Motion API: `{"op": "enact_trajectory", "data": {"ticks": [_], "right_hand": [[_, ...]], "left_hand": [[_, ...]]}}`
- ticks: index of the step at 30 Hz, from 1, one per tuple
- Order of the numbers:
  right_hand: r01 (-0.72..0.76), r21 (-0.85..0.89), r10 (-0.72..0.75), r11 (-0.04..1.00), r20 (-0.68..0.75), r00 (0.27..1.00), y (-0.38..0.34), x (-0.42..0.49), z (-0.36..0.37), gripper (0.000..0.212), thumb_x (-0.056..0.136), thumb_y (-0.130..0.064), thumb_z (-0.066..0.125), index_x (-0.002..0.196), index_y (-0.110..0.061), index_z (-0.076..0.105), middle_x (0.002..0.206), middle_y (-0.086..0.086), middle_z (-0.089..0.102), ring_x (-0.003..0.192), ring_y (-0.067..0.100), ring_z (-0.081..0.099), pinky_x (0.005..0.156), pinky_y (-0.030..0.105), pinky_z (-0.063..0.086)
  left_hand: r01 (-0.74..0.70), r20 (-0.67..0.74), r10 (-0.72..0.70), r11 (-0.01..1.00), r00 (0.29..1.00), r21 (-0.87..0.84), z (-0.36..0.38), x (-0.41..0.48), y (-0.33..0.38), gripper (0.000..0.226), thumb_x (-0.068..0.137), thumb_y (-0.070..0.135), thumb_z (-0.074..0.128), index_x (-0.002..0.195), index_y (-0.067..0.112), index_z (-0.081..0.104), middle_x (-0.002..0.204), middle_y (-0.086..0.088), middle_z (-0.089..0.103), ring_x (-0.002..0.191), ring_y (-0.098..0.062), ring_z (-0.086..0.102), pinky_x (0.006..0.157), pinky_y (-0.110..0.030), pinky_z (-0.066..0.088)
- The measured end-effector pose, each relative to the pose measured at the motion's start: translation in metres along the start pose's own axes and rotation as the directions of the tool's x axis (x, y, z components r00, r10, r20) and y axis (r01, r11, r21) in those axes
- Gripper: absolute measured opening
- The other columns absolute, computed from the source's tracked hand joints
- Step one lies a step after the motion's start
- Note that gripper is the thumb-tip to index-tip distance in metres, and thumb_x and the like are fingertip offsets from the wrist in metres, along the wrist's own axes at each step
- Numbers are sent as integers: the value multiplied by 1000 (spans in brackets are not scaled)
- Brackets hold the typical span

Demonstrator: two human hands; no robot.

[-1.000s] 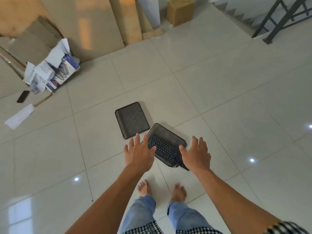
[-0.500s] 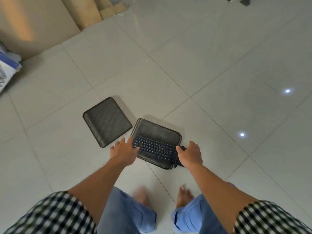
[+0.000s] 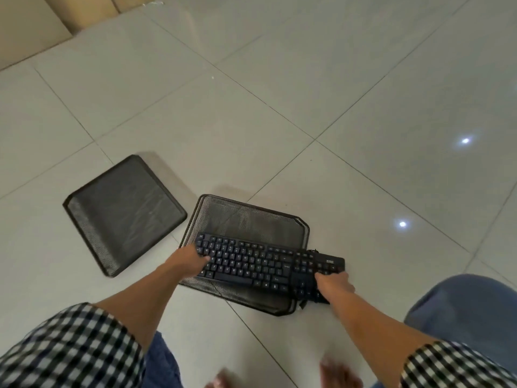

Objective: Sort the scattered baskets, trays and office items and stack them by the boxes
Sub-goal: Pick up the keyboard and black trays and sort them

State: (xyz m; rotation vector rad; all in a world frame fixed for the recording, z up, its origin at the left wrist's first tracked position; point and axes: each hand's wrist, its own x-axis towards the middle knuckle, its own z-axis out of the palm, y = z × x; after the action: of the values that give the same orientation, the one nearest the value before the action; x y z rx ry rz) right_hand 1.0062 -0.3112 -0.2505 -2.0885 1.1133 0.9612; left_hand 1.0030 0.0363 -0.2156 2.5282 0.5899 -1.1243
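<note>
The keyboard (image 3: 251,261) lies across the mesh tray (image 3: 246,217) on the floor (image 3: 279,107). The right hand (image 3: 335,284) has its fingers clamped on the overhanging end. The left hand (image 3: 190,259) seems to curl its fingers round the other end. An uneven lift could snag and drag the tray.

1. The keyboard (image 3: 251,261) has pale marks on its keys, but they are too small and blurred to read.
2. A small pale label (image 3: 329,260) stands near its far right corner; the text on it cannot be read.
</note>
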Motion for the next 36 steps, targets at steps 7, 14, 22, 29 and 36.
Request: {"op": "enact_trajectory", "data": {"ticks": [7, 14, 22, 29, 36], "right_hand": [[-122, 94, 130, 988, -88, 988, -3, 14, 34, 88, 95, -45, 62, 157, -15, 6, 151, 25, 26, 133, 46, 37, 112, 53, 36], [-146, 202, 162, 968, -69, 984, -17, 23, 19, 79, 97, -36, 62, 154, -6, 17, 151, 22, 32, 133, 40, 40, 108, 46, 41], [-144, 264, 164, 954, -54, 985, -13, 28, 17, 75, 94, -36, 66, 149, -5, 26, 144, 22, 38, 123, 38, 47, 101, 45, 48], [-165, 212, 183, 963, -67, 981, -18, 25, 16, 79, 94, -43, 63, 151, -4, 24, 144, 22, 35, 125, 39, 45, 106, 49, 44], [-152, 211, 162, 966, -32, 986, -15, 24, 14, 75, 96, -44, 62, 150, -6, 26, 143, 20, 38, 123, 35, 46, 102, 43, 46]], "left_hand": [[70, 124, -49, 984, 991, -164, 23, 29, 12, 53, 101, 41, 55, 139, 5, 52, 138, -16, 57, 126, -31, 54, 110, -40, 41], [89, 162, -47, 962, 986, -260, 21, 38, 14, 66, 101, 44, 55, 148, -1, 41, 151, -18, 44, 137, -34, 45, 116, -46, 36], [184, 178, -120, 894, 977, -408, 19, 42, 15, 66, 100, 43, 58, 147, 1, 41, 150, -20, 46, 137, -36, 45, 116, -48, 36], [320, 228, -226, 724, 947, -611, 18, 41, 18, 46, 104, 33, 54, 136, 1, 50, 129, -20, 61, 102, -32, 64, 82, -41, 52], [339, 243, -239, 721, 940, -604, 21, 43, 27, 58, 105, 38, 49, 148, 1, 39, 150, -21, 44, 136, -38, 45, 106, -38, 37]]}}
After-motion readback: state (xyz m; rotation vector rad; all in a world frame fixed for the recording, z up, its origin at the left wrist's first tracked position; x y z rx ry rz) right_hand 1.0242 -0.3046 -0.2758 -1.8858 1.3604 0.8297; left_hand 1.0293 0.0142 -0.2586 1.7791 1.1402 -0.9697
